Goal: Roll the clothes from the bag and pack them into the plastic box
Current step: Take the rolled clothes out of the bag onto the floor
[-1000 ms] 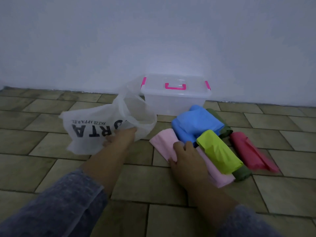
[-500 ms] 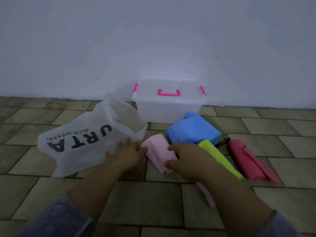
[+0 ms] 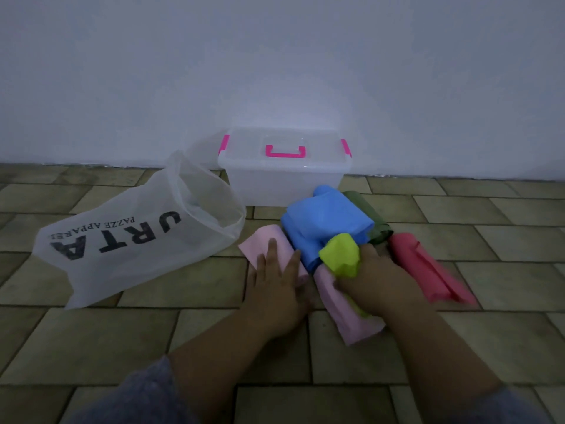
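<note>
Left hand (image 3: 275,286): fingers straight, spread, flat on the pink cloth (image 3: 348,316) | Right hand (image 3: 379,283): fingers curled round the bunched lime cloth (image 3: 339,255) | Blue cloth (image 3: 327,221), dark green cloth (image 3: 379,229), red cloth (image 3: 428,270): heaped on the tiled floor (image 3: 153,338), near the lidded plastic box (image 3: 284,182) | Bag (image 3: 122,249): on its side, left of the box, mouth gaping.

A plain pale wall (image 3: 275,56) meets a floor (image 3: 91,347) of olive-tan tiles in dim light.
</note>
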